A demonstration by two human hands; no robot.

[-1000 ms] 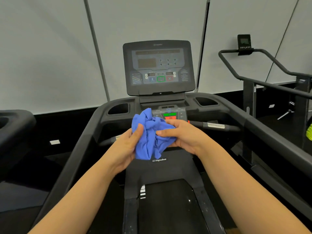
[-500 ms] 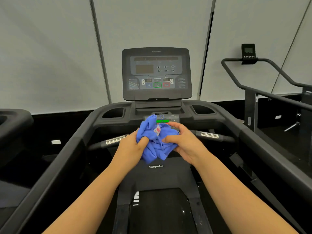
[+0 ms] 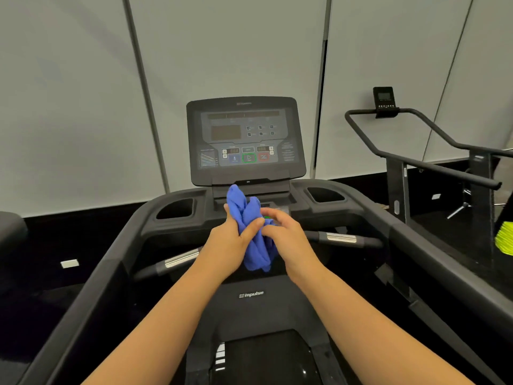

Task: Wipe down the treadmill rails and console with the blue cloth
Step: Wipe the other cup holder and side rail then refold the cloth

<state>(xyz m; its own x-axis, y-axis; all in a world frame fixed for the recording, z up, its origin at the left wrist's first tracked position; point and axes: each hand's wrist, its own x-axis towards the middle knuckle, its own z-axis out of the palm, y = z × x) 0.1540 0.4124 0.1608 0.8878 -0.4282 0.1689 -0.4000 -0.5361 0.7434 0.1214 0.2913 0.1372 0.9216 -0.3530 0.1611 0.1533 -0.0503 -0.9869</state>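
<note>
The blue cloth (image 3: 256, 251) sits bunched at the centre of the frame, gripped between both hands. The left hand (image 3: 227, 243) curls round it, thumb across the front, and the right hand (image 3: 288, 240) pinches its other side. The console (image 3: 244, 140) stands just above it. Dark rails (image 3: 91, 295) run toward both lower corners.

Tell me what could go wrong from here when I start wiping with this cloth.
The cloth is bunched in both the left hand and right hand, so it may wipe only a narrow strip. Rubbing the console could press its green button, with the belt right below. The cloth's loose end hangs down and might snag a grip bar.
</note>
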